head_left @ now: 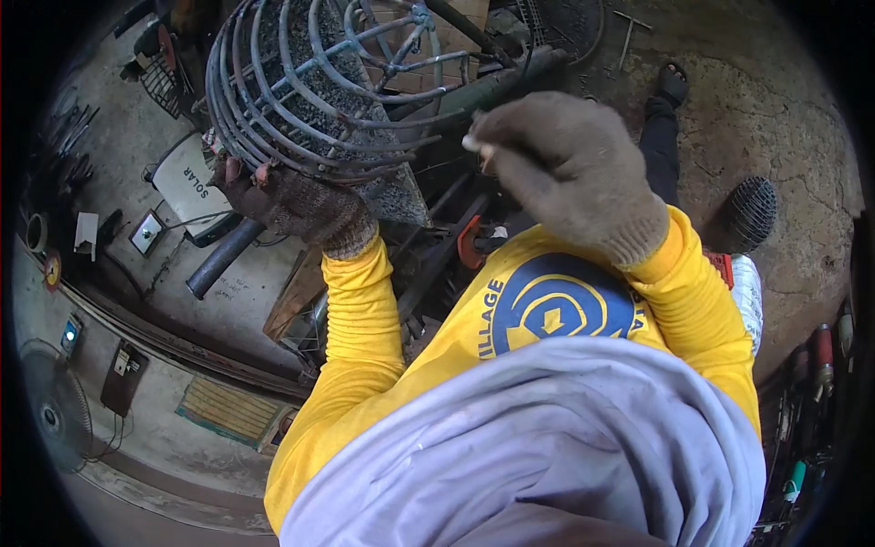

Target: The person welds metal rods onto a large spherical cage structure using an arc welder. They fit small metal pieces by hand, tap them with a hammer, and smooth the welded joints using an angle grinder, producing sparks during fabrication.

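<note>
A round cage of bent metal rods stands at the top of the view, its curved bars joined at a hub. My left hand, in a dark worn knit glove with bare fingertips showing, is closed on the lower left bars of this cage. My right hand, in a tan knit glove, is held up to the right of the cage, apart from it. Its fingers are pinched together around a small white stub; only the tip shows, so its kind is unclear.
Below the cage lies a rough grey slab, with a dark metal pipe to its left. An orange clamp-like part is near my chest. A white panel-shaped case lies left. Another person's sandaled foot appears upper right.
</note>
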Action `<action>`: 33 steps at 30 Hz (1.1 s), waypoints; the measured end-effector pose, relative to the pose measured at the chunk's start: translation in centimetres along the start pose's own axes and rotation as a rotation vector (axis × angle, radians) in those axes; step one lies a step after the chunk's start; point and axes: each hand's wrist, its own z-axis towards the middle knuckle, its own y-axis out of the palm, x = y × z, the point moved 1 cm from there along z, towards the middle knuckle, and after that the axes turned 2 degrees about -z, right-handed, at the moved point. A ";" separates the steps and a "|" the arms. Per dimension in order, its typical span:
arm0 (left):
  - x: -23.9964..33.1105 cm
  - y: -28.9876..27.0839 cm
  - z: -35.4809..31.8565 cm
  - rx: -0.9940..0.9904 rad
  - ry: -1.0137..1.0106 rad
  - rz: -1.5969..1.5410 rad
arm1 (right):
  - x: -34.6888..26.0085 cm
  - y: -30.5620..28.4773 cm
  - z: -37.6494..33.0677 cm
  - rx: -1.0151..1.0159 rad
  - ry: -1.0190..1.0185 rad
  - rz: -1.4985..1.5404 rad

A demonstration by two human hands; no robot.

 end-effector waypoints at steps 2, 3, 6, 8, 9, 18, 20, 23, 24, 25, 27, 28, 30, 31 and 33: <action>-0.2 0.1 -0.1 -0.002 -0.002 -0.008 | 0.3 -0.1 0.1 0.062 0.013 -0.009; -0.3 0.2 -0.2 0.001 -0.002 -0.015 | 0.5 -0.2 0.2 0.095 0.017 -0.015; -0.5 0.2 -0.3 -0.001 -0.001 -0.032 | 0.5 0.6 0.3 0.195 0.114 0.075; -0.5 0.3 -0.3 0.001 0.003 -0.043 | 0.9 1.4 0.2 0.252 0.112 0.153; -0.6 0.3 -0.4 0.003 0.003 -0.049 | 1.1 1.7 0.2 0.277 0.109 0.190; -1.5 0.4 -0.5 0.000 -0.009 -0.092 | 0.6 1.9 1.6 0.243 0.003 -0.015; -1.6 0.4 -0.6 -0.004 -0.009 -0.097 | 0.6 2.0 1.1 0.223 0.017 0.028; -1.7 0.4 -0.7 -0.007 -0.014 -0.108 | 0.8 2.5 0.0 0.209 0.009 0.089; -1.7 0.4 -0.7 -0.006 -0.019 -0.113 | 0.9 2.7 -0.4 0.204 0.003 0.108; -1.7 0.5 -0.8 -0.007 -0.023 -0.116 | 1.1 2.6 -0.7 0.244 0.019 0.131; -1.9 0.5 -0.8 -0.014 -0.037 -0.126 | 1.3 2.7 -1.3 0.326 0.052 0.180; -2.0 0.6 -0.8 -0.015 -0.042 -0.134 | 1.2 2.9 -1.3 0.333 0.050 0.171; -2.2 0.5 -0.8 -0.020 -0.067 -0.146 | 1.1 3.1 -1.3 0.345 0.043 0.149; -2.0 0.4 -0.7 -0.014 -0.029 -0.132 | 1.1 3.1 -1.2 0.347 0.036 0.133; -1.5 0.3 -0.5 -0.004 0.048 -0.106 | 1.1 3.0 -0.8 0.351 0.022 0.103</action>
